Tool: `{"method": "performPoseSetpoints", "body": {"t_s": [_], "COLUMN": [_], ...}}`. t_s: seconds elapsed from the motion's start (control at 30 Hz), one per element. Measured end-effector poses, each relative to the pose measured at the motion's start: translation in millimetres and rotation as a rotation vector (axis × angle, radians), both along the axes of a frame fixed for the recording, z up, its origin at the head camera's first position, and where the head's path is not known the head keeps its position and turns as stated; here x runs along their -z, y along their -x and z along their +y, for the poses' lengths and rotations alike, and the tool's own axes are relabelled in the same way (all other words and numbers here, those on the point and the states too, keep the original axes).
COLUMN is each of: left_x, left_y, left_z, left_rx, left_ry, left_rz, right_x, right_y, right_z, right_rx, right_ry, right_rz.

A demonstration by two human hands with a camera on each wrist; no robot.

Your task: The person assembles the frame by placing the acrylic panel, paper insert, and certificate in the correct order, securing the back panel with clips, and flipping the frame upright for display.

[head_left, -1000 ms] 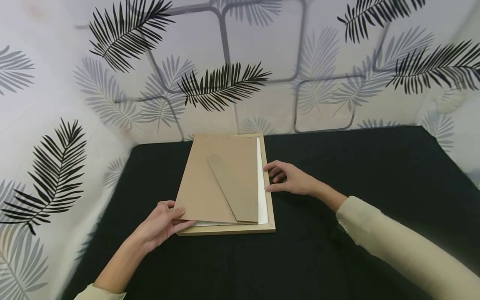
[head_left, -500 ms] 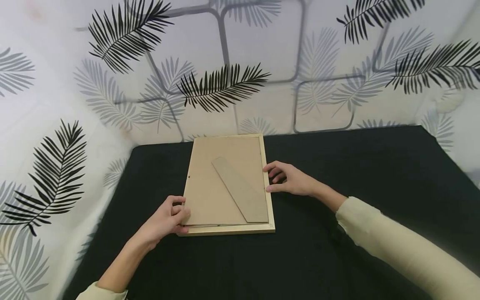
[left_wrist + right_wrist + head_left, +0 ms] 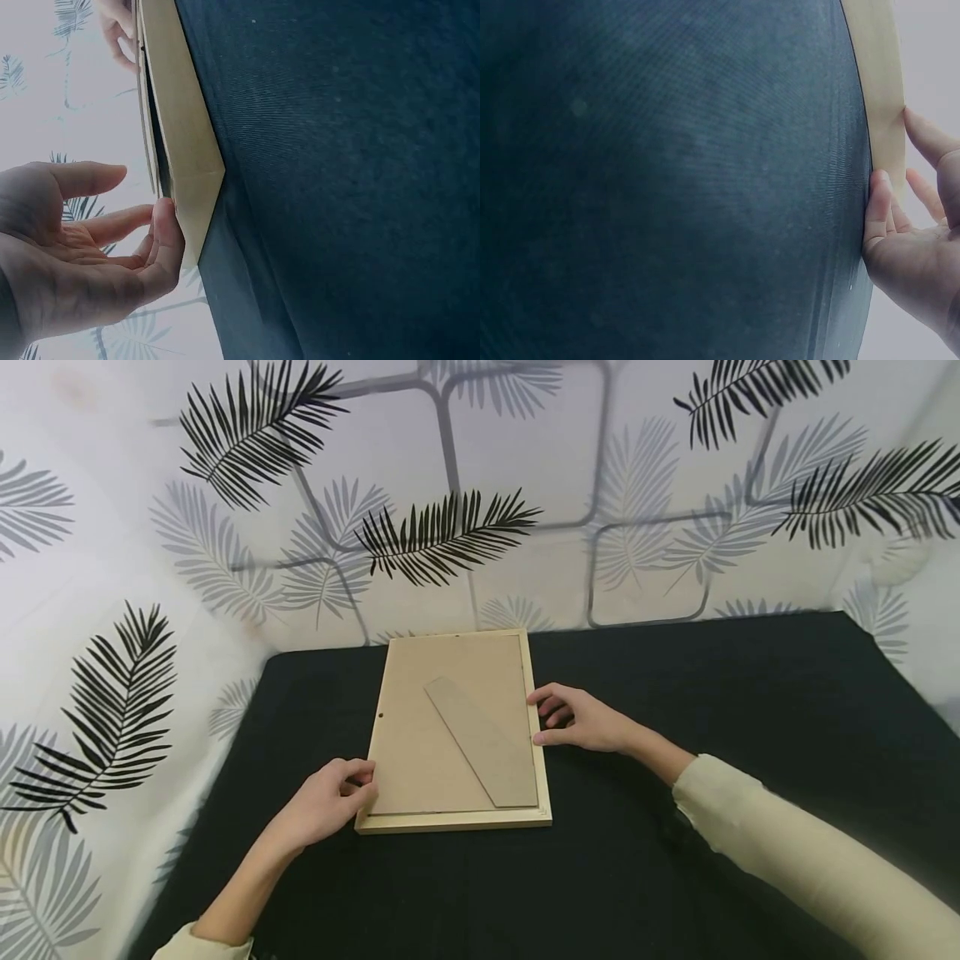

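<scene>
A light wooden picture frame (image 3: 465,819) lies face down, its brown backing board (image 3: 405,735) sitting inside the rim. Across the board slants a flat stand leg (image 3: 487,752). My left hand (image 3: 332,799) is at the frame's lower left corner, fingertips right at the edge. In the left wrist view its thumb stands apart from the fingers, and a dark gap shows between board and rim. On the opposite side, my right hand (image 3: 581,722) touches the right rim with thumb and fingertips. The right wrist view shows those fingers against the frame's pale outer side (image 3: 881,90).
A black cloth (image 3: 720,710) covers the table under the frame. Behind and to the left hangs a pale curtain (image 3: 525,568) with dark and grey leaf prints. Small dark metal bits, one at the left (image 3: 380,715), sit along the frame's inner edge.
The backing board has slid right and dropped into the frame, covering the white strip that showed. My left hand has loosened from the board's corner. The right hand stays put.
</scene>
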State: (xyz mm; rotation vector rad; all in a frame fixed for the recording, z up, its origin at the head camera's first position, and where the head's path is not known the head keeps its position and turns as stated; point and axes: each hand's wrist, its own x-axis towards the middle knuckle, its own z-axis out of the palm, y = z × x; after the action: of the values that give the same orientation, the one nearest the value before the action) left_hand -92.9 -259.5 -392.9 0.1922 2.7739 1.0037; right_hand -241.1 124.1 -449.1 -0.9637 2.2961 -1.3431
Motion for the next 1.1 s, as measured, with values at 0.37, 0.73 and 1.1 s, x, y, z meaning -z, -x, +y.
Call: {"method": "performPoseSetpoints", "body": {"t_s": [0.37, 0.73, 1.1], "left_x": [0.7, -2.2, 10.0], "left_y": [4.8, 23.9, 57.3], "left_z": [-0.7, 2.3, -7.9], "left_rx": [0.059, -0.037, -0.034], "left_ry": [0.061, -0.015, -0.087], "left_rz": [0.052, -0.004, -0.026], "right_x": [-2.1, -2.1, -3.5], "right_y": [-2.3, -1.5, 2.0], "right_z": [0.2, -0.9, -0.1], "right_rx": [-0.002, 0.001, -0.019], "right_ry": [0.005, -0.002, -0.023], "right_rz": [0.000, 0.007, -0.012]}}
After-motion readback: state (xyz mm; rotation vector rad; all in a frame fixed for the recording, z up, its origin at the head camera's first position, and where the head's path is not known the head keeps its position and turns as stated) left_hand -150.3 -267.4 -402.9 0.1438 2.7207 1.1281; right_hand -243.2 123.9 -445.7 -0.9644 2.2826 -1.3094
